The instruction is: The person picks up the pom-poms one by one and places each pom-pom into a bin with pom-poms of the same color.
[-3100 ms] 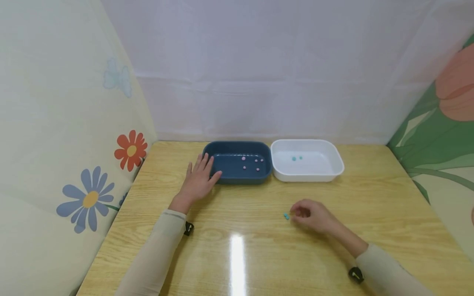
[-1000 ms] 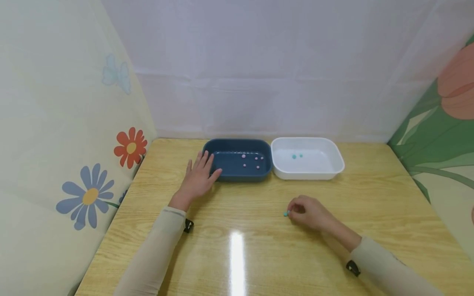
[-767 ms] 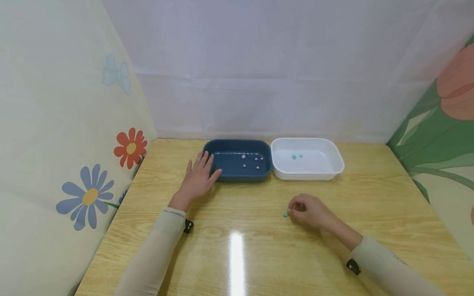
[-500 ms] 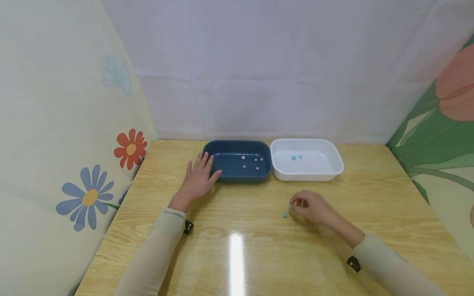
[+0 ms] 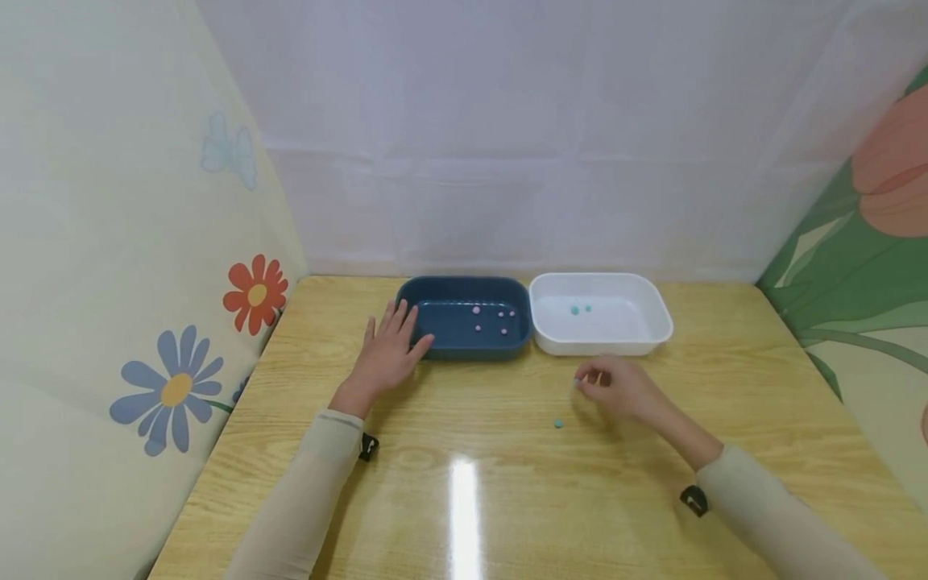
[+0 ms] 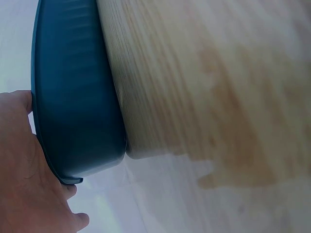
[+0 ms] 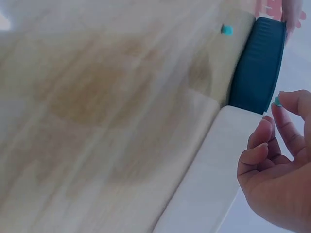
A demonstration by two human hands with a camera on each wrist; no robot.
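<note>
My right hand (image 5: 616, 389) pinches a small turquoise bead (image 7: 277, 101) between thumb and index finger, just in front of the white dish (image 5: 602, 348). Above the table's surface, its other fingers are loosely curled. A second turquoise bead (image 5: 558, 424) lies on the table, nearer and slightly left of that hand. Two turquoise beads (image 5: 575, 310) sit inside the white dish. My left hand (image 5: 384, 354) rests spread on the left end of the dark blue dish (image 5: 471, 353), fingers over its rim. Several pink beads (image 5: 476, 310) lie in this blue dish, mostly toward its right side.
Both dishes stand side by side near the back edge of the wooden table (image 5: 348, 499). A white cloth (image 5: 464, 161) hangs behind, and flower-printed panels (image 5: 174, 387) border the sides. A bright light reflection (image 5: 465, 515) falls on the table's front.
The right hand has taken one of the two turquoise beads from the table, lifted it and moved it toward the white dish. The left hand stays on the blue dish.
</note>
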